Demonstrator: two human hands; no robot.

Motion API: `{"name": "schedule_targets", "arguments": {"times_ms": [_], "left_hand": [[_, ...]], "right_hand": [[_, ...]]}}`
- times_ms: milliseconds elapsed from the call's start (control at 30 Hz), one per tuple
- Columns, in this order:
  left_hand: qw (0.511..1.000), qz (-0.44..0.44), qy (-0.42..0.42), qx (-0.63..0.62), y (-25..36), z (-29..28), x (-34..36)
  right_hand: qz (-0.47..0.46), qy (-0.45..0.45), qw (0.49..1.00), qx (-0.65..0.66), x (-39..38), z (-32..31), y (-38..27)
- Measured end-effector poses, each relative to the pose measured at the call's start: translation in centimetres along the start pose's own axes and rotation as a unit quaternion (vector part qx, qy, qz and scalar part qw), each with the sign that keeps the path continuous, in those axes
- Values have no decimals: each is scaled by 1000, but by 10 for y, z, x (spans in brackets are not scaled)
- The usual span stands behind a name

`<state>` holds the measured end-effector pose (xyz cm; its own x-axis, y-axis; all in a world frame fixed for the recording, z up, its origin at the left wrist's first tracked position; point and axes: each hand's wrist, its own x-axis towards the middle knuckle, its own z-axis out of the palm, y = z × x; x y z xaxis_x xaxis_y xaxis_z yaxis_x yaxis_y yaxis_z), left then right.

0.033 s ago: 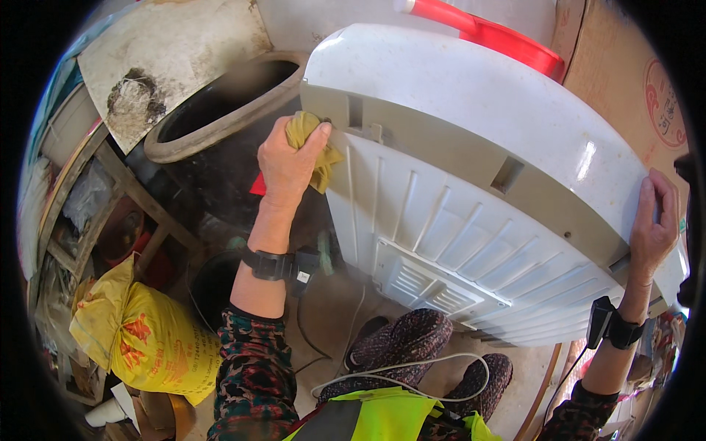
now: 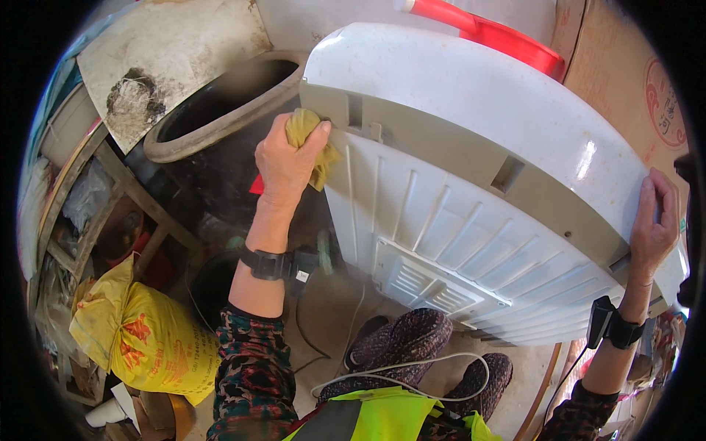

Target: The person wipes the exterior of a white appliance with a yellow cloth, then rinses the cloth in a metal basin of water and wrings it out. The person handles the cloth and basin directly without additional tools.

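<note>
White appliance (image 2: pixel 441 235) in front of the person, filling the centre and right of the view; ribbed panel faces the person, grey-brown band (image 2: pixel 441 147) running along the panel's upper edge.

Left hand (image 2: pixel 283 165): at the band's left end. Grip pressed together, pinching a yellow cloth (image 2: pixel 303 126) between thumb and fingers; cloth lies against the appliance corner.

Right hand (image 2: pixel 654 224): touching the appliance's right end, fingers pointing up along the white edge. Whether this grip is closed around the edge or merely resting: cannot tell.

Surroundings: red dipper (image 2: pixel 515 45) beyond the far white edge, contact with it unclear. Dark vat (image 2: pixel 160 149) with a thick pale rim to the left, near the left hand. Yellow sack (image 2: pixel 165 331) at lower left. Pale cable (image 2: pixel 471 357) looped across the person's legs (image 2: pixel 412 331).
</note>
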<state>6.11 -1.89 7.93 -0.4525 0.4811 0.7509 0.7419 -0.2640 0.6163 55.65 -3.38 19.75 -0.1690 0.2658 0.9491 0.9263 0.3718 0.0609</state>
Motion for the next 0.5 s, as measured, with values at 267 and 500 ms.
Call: {"name": "schedule_targets", "arguments": {"times_ms": [267, 500], "left_hand": [[999, 40, -11, 4, 3, -5, 5], [993, -7, -31, -111, -7, 2, -4]], "right_hand": [[-7, 5, 1000, 17, 0, 1, 0], [-25, 30, 999, 37, 5, 2, -14]]}}
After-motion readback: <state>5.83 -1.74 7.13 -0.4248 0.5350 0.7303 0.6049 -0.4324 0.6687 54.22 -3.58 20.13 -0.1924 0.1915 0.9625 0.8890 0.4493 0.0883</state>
